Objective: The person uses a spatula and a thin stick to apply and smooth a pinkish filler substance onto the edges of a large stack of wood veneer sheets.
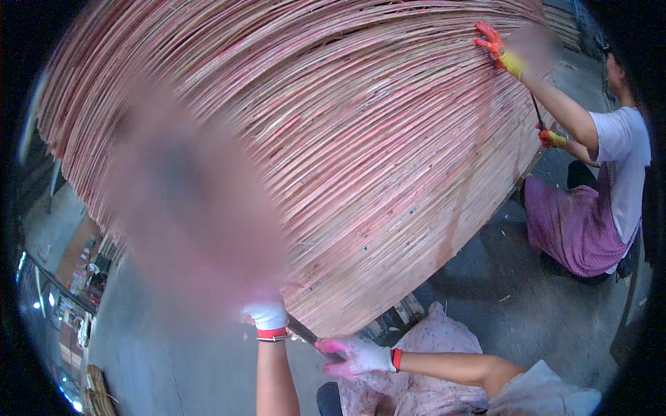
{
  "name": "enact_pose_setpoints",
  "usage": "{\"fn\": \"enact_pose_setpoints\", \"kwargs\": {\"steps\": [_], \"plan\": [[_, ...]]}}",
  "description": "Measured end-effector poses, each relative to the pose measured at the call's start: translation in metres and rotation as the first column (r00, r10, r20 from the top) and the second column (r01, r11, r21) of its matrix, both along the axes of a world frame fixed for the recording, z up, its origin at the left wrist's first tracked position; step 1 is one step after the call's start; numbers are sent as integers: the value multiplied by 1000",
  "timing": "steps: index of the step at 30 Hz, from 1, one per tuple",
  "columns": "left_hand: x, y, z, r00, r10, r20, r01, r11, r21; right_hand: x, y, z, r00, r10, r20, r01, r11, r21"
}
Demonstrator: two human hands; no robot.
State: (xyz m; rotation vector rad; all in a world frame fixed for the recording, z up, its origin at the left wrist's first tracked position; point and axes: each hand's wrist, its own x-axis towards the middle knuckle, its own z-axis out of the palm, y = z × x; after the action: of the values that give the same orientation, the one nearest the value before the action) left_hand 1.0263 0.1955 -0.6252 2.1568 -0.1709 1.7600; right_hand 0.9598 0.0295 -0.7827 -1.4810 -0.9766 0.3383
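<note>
A tall stack of thin wooden sheets (pixel 388 159), their layered edges streaked with pink, fills most of the view. My left hand (pixel 267 313) wears a white glove with a red cuff and is raised at the stack's lower left corner; a blurred patch hides its fingers. My right hand (pixel 355 356), in a white glove stained pink on the fingers, is closed around a dark narrow tool (pixel 302 331). The tool slants up and left from that hand towards my left wrist, near the stack's bottom edge. Its far end is hidden.
On the right, a co-worker (pixel 624 159) crouches against the stack, one orange-and-yellow glove (pixel 494 45) on the sheets, the other (pixel 551 137) holding a dark thin tool. Wooden supports (pixel 399 313) show under the stack. Assorted items (pixel 83 270) lie at the far left.
</note>
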Motion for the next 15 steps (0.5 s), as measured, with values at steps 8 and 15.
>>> {"fn": "enact_pose_setpoints", "kwargs": {"steps": [8,15], "plan": [[-1,5,-5,1000,-15,-20,15,1000,21,2,3,27,936,-331,-124,349,920,179],[-1,-3,7,999,27,-22,-27,999,18,35,-8,111,765,-618,178,513,754,410]]}}
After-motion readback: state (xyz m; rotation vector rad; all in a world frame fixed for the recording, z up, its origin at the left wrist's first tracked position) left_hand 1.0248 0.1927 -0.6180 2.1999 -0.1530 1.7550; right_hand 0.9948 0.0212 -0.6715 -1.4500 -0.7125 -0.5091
